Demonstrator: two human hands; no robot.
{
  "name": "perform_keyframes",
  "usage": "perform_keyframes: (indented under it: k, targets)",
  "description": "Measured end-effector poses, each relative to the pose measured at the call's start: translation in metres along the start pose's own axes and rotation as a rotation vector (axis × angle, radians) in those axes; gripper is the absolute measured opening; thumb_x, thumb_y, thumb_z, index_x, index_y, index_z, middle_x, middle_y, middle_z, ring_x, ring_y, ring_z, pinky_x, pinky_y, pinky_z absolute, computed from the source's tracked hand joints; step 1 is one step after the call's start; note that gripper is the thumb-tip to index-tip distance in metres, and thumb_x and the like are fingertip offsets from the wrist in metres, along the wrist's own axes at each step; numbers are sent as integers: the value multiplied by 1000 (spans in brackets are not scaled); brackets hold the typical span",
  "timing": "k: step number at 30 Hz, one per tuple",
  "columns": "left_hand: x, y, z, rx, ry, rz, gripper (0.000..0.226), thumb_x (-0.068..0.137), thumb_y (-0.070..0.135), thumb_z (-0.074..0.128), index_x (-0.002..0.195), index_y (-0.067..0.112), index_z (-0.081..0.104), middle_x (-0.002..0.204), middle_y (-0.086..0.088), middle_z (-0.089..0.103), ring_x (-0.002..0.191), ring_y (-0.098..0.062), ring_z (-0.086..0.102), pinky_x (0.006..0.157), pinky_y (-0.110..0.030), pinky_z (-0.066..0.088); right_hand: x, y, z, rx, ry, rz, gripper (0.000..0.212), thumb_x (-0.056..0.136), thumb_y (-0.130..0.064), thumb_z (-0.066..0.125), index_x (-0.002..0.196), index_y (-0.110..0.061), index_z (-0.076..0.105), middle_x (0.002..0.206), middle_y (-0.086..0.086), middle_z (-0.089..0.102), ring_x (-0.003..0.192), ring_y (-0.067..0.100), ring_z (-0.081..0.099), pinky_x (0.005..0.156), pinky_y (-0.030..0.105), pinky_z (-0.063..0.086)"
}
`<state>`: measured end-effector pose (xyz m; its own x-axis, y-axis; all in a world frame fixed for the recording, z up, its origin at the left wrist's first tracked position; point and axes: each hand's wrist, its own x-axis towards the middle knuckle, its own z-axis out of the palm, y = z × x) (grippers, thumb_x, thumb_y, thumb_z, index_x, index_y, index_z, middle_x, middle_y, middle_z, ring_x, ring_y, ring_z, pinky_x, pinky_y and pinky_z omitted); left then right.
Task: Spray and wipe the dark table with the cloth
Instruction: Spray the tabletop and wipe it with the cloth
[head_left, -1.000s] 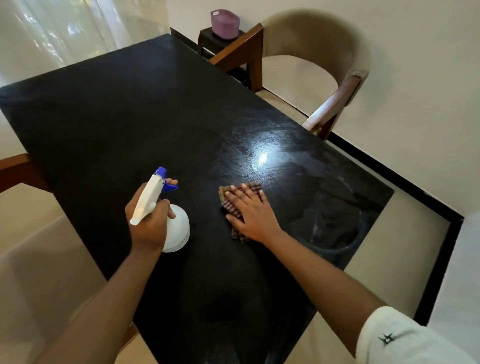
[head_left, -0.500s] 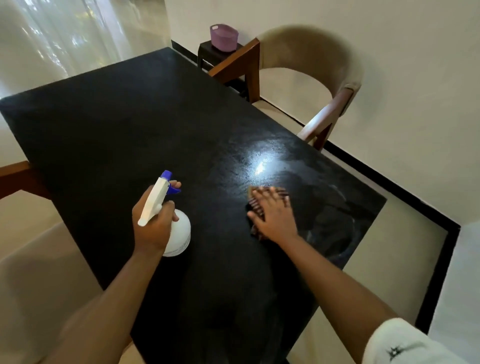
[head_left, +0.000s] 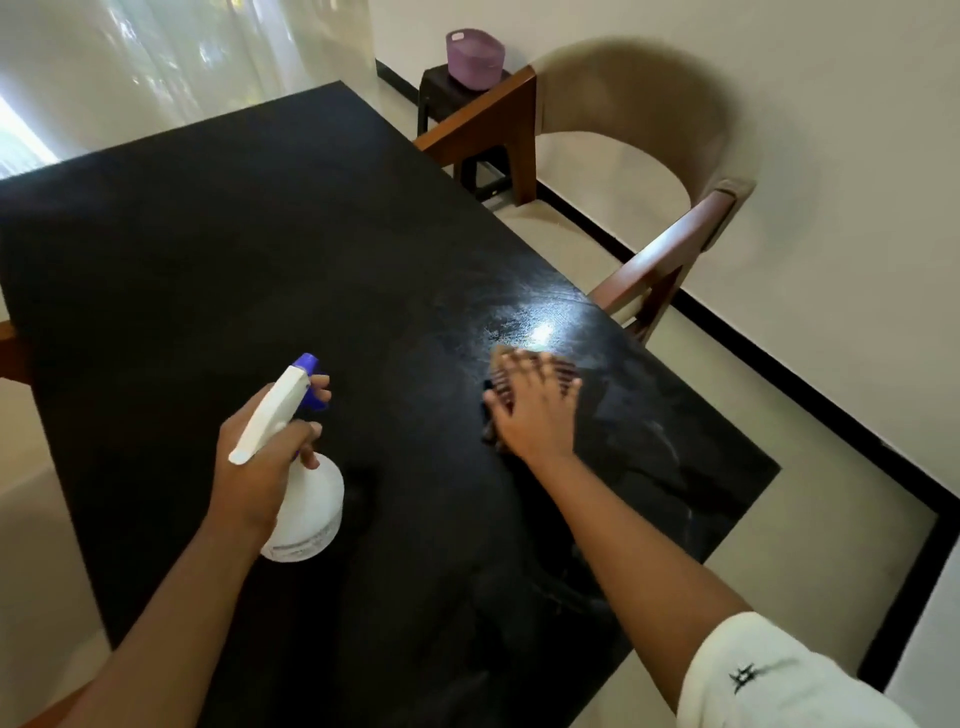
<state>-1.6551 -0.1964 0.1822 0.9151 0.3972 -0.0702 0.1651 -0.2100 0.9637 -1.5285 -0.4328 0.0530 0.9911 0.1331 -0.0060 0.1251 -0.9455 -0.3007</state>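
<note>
The right hand (head_left: 535, 410) lies flat with fingers spread, pressing the checked cloth (head_left: 566, 370) onto the table (head_left: 260, 234) at the edge of a wet, shiny patch. The left hand (head_left: 260, 462) curls round the neck of the spray bottle (head_left: 306, 499), with one finger at the trigger.

A long sweep to the right could carry the cloth over the table's right edge, or knock knuckles on the chair (head_left: 670, 260) arm just beyond it. An open palm could also slip on the wet surface. The widest run of table lies far and to the left.
</note>
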Motion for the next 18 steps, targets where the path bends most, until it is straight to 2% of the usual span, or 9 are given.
perform_keyframes:
  k: [3,5,7,10,12,15,18]
  targets:
    - [2,14,18,0,-49,-94,40,84,-9,51,90,29,61,94,4,62,67,-6,57,55,-8,46,-10,-5,3,-26,-125,-277,57,95,-54,37,148,-35,27,158,-12,20,147,15,5,112,62,-3]
    - [4,20,29,78,-157,-121,41,84,-6,53,92,33,61,97,1,62,67,-14,54,64,-19,46,-5,6,-1,-21,-135,-296,54,96,-48,40,147,-34,29,157,-12,22,147,16,8,115,59,5]
    - [7,26,38,145,-244,-176,39,85,-4,54,91,34,60,97,-4,61,71,-21,55,67,-28,46,1,22,-9,7,-50,-253,53,94,-36,48,145,-28,36,154,-5,32,145,20,18,116,52,17]
    - [10,33,54,215,-307,-239,31,86,-2,53,99,25,62,100,-8,61,75,-25,57,68,-36,51,10,55,-26,101,63,-126,52,88,-14,56,138,-18,47,143,6,47,137,24,34,115,43,27]
    - [8,41,68,234,-344,-289,30,87,-2,54,106,19,60,98,-9,60,74,-22,56,66,-33,50,9,77,-42,284,154,19,51,86,-7,56,135,-19,51,137,7,53,130,22,43,111,42,33]
    - [4,53,96,223,-442,-311,26,86,-3,53,90,21,63,98,-10,64,71,-19,57,59,-30,48,1,105,-78,689,411,395,42,92,-11,56,132,-25,53,125,5,59,107,16,58,95,36,50]
    - [0,60,132,263,-515,-319,27,83,0,55,77,26,62,105,-18,67,75,-24,59,58,-31,48,-12,138,-110,858,585,626,41,95,-13,54,134,-23,52,128,3,58,110,14,55,96,28,46]
